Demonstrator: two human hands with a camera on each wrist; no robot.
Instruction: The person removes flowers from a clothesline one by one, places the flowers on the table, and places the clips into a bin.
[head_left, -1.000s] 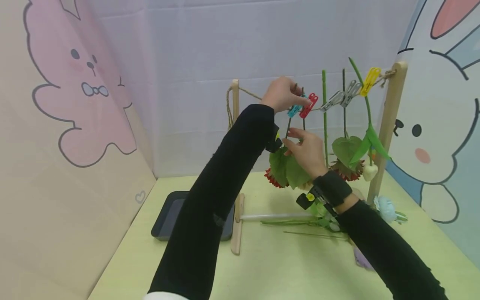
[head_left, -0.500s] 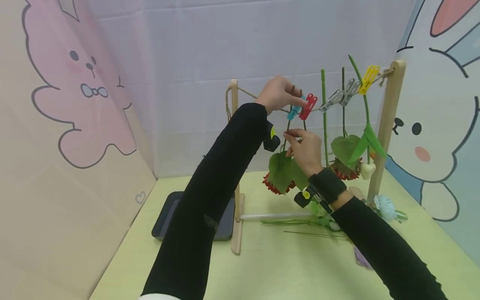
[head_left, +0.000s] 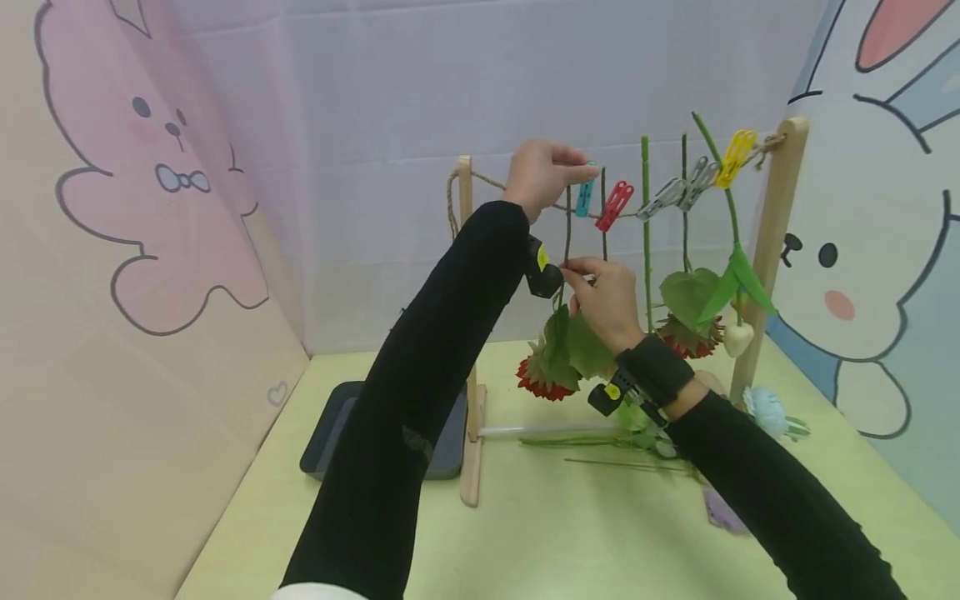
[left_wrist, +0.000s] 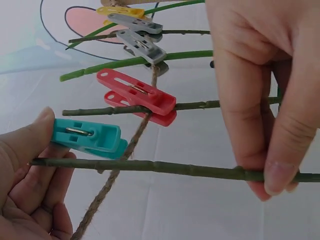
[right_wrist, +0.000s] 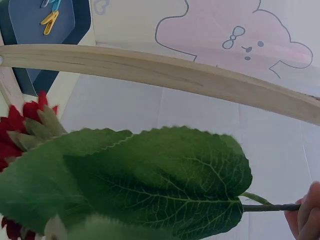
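My left hand (head_left: 546, 173) pinches a teal clothespin (left_wrist: 90, 136) by its handle end, at the twine (left_wrist: 102, 195). Whether its tip bites the twine I cannot tell. Thumb and fingers of my right hand (head_left: 609, 304) pinch the dark green stem (left_wrist: 200, 170) of an artificial red flower (head_left: 546, 379), which hangs head down with broad leaves (right_wrist: 170, 180). That stem's upper end lies left of the teal clothespin in the head view, close to my left fingers. Beside it, a red clothespin (left_wrist: 140, 95) clips another stem (left_wrist: 80, 112) to the twine.
Grey clothespins (head_left: 697, 183) and a yellow one (head_left: 735, 158) hold more hanging flowers, toward the right wooden post (head_left: 772, 250). A dark tray (head_left: 450, 454) with clothespins stands behind my left arm. Loose stems (head_left: 570, 442) and a pale blue flower (head_left: 767, 412) lie on the table.
The stem in my right hand has shifted left, away from the teal clothespin, and its red flower has dropped lower. My left hand has risen slightly, with the teal clothespin turned more upright.
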